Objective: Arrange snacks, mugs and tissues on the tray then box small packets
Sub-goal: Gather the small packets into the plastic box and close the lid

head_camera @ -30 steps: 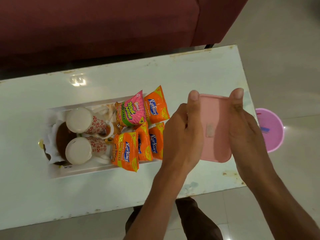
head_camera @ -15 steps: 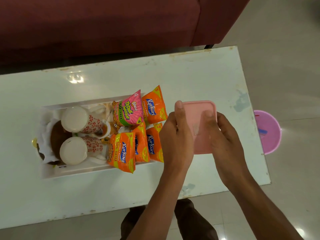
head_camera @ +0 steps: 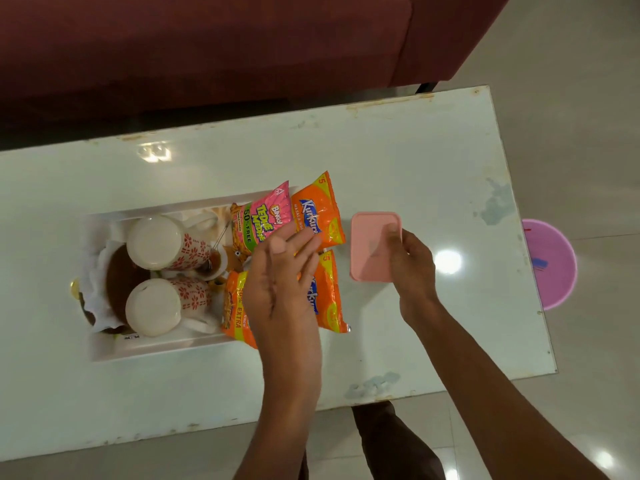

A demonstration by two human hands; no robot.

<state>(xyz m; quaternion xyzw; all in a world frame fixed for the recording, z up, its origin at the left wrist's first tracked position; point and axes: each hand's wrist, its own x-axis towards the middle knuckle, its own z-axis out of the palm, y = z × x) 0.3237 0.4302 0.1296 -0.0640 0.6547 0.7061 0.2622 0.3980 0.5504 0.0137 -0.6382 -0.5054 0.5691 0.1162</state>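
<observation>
A white tray (head_camera: 149, 349) on the table holds two white mugs with red flowers (head_camera: 162, 242) (head_camera: 162, 304), white tissues (head_camera: 95, 271), a pink snack packet (head_camera: 265, 216) and several orange packets (head_camera: 317, 213). A pink lidded box (head_camera: 370, 244) rests on the table just right of the tray. My right hand (head_camera: 412, 261) grips the box's right side. My left hand (head_camera: 284, 275) hovers with fingers apart over the orange packets, holding nothing and hiding part of them.
The white table (head_camera: 398, 157) has a chipped near edge. A dark red sofa (head_camera: 207, 46) stands behind it. A pink bin (head_camera: 550, 265) sits on the floor off the table's right end. My leg shows below the near edge.
The pink box came down from both hands onto the table beside the tray. My left hand let go of it and moved left over the snack packets.
</observation>
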